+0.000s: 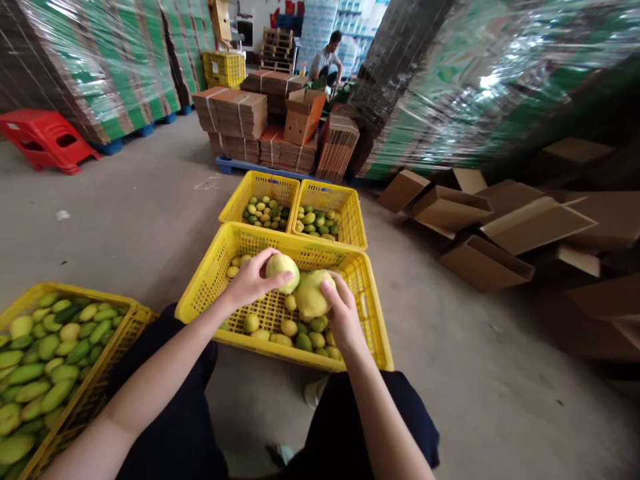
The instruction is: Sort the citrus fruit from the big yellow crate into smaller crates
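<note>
Above a yellow plastic crate [200,280], my left hand [255,277] is closed round a pale green-yellow lemon [281,270]. In my right hand [344,308] is a larger yellow lemon [311,297], gripped from its right side. The two lemons are side by side, nearly touching. Below them, several yellow and green lemons [289,327] lie on the crate's floor, mostly along the near side and near right corner. A few more lie at its far left, partly hidden by my left hand.
Two smaller yellow crates [233,207] with mixed lemons stand just beyond. At my left is a full crate of green lemons [47,360]. Flattened cartons [233,110], a red stool [47,137] and open cardboard boxes [485,267] surround the area. A person [325,60] crouches far back.
</note>
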Tool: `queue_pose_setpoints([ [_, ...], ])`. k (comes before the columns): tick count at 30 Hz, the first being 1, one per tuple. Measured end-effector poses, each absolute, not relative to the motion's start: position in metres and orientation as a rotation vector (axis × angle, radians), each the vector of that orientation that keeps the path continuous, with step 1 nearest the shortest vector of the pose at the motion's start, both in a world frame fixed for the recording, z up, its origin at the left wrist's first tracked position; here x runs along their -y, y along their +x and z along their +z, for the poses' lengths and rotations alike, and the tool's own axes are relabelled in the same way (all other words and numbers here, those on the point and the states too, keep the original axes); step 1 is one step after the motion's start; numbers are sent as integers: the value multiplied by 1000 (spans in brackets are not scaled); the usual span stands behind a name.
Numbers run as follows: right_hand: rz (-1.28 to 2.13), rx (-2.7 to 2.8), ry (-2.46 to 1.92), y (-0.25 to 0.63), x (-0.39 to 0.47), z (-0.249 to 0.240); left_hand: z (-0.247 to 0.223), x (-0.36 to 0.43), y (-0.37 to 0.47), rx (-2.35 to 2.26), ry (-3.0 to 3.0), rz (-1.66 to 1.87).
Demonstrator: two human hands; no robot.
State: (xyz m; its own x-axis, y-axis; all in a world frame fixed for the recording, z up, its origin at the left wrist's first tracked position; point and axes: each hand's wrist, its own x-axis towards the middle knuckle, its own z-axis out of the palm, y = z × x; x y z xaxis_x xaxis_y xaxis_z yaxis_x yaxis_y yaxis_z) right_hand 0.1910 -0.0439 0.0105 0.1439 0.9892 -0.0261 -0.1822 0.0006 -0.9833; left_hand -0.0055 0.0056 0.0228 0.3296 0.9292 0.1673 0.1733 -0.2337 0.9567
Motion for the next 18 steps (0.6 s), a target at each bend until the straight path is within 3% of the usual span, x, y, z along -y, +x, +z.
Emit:
queue_pose_setpoints([
  [6,1811,610,-1145,193,28,-3,11,-14,3,-1107,1179,624],
  [10,1902,601,-1148,193,28,-4,12,-13,4,-1100,1138,566],
  [13,1520,769,-1273,190,35,1,18,-9,2,-1141,1354,691],
  [18,382,1260,-1342,190,41,0,20,-3,-1,-1229,2090,1192],
])
